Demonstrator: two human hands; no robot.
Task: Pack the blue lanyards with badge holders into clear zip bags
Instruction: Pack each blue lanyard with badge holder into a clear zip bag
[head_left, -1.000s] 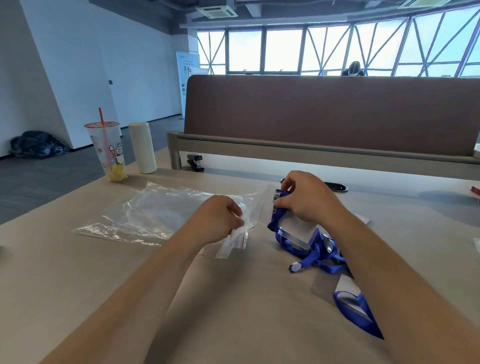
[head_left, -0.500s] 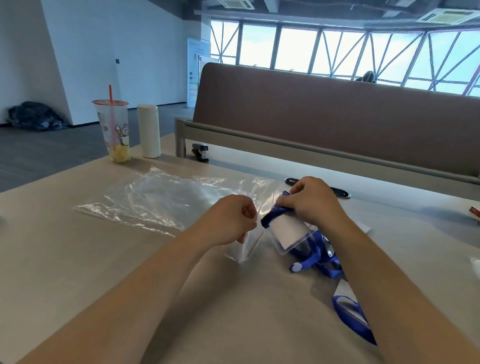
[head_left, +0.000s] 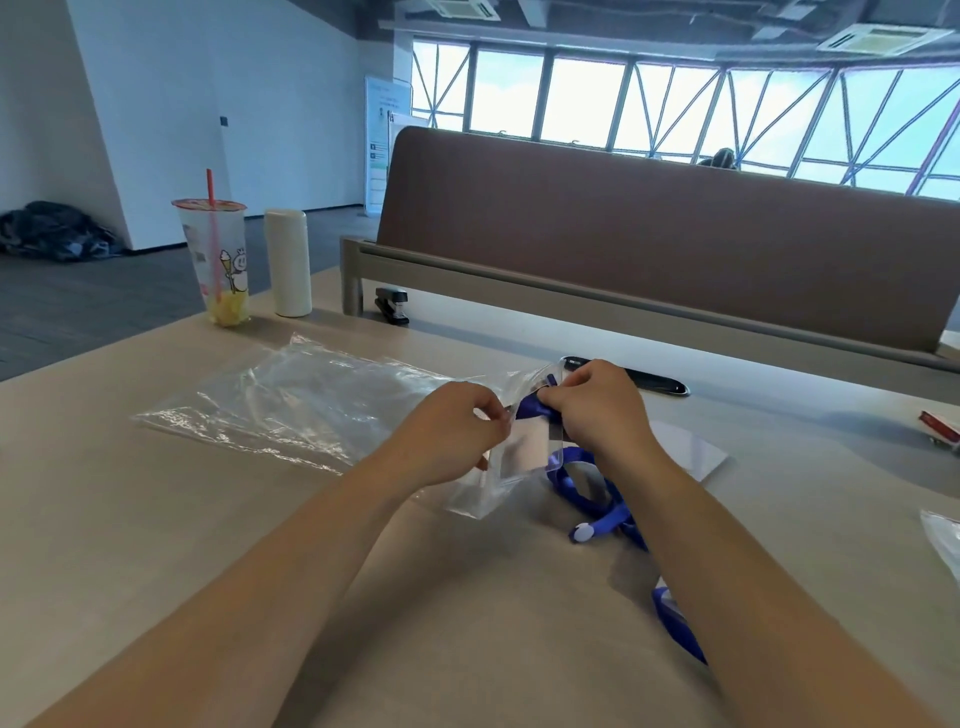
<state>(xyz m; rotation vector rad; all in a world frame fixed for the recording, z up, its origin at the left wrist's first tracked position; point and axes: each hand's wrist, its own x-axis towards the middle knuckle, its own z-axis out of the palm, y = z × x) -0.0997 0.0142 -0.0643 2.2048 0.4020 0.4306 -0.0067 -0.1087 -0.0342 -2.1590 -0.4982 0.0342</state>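
The left hand (head_left: 457, 431) pinched the edge of a small clear zip bag (head_left: 475, 501). The right hand (head_left: 597, 410) gripped the blue lanyard (head_left: 587, 499) above its badge holder (head_left: 524, 449), at the bag's mouth. Spare clear bags (head_left: 291, 405) lay flat on the table (head_left: 156, 519) to the left, near a drink cup (head_left: 218, 260).

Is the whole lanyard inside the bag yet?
No, most of the lanyard lies on the table outside the bag the left hand holds.
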